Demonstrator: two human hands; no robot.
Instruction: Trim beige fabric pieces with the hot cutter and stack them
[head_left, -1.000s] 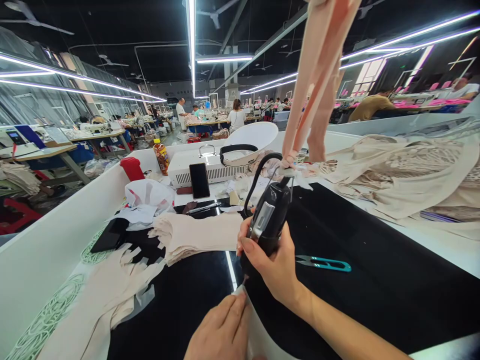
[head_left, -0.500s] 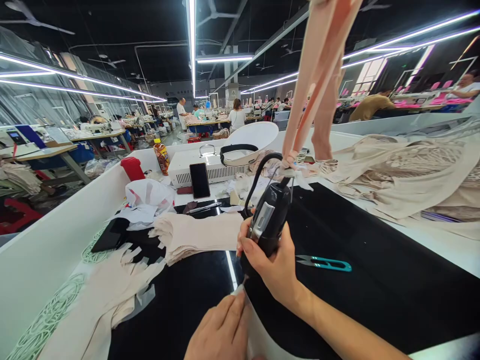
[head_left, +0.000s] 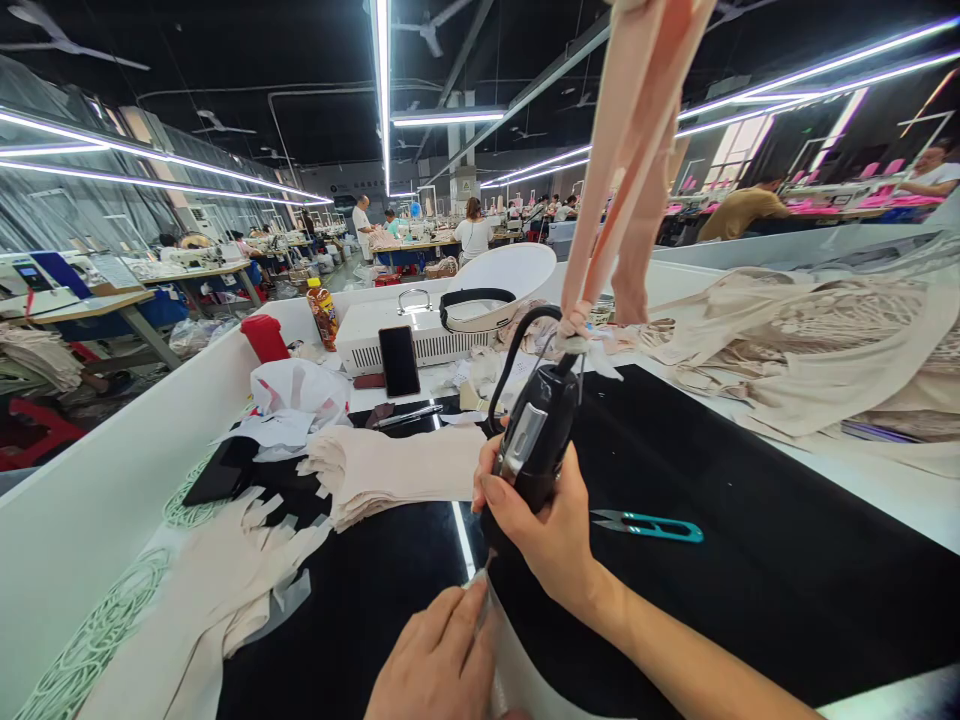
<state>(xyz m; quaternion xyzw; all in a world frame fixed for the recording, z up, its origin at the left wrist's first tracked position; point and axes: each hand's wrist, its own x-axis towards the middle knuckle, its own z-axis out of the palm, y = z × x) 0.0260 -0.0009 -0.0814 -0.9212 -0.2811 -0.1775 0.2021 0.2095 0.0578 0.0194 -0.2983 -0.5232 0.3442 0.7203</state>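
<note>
My right hand (head_left: 544, 510) is wrapped around a black corded hand tool (head_left: 541, 420) with a silver lever on its side, tilted with its lower end down. Peach fabric strips (head_left: 611, 180) are tied to its top, and it hangs from them. Under the tool's tip lies the edge of a pale, thin fabric piece (head_left: 517, 670). My left hand (head_left: 442, 650) grips that edge with fingers close together, fingertips almost at the tip. The thumb is mostly hidden. Right of my right hand lie teal-handled thread snips (head_left: 652, 526).
Stacked beige fabric pieces (head_left: 405, 465) lie ahead, with more cut pieces (head_left: 202, 590) at left beside green cord loops (head_left: 97, 620). A phone (head_left: 399, 360) leans on a vented white box (head_left: 360, 335). Beige garments (head_left: 825, 350) heap at right. A white wall (head_left: 135, 440) edges the table.
The hanging strips and the tool's top have swayed slightly left. My left hand has shifted very slightly; both hands keep their hold.
</note>
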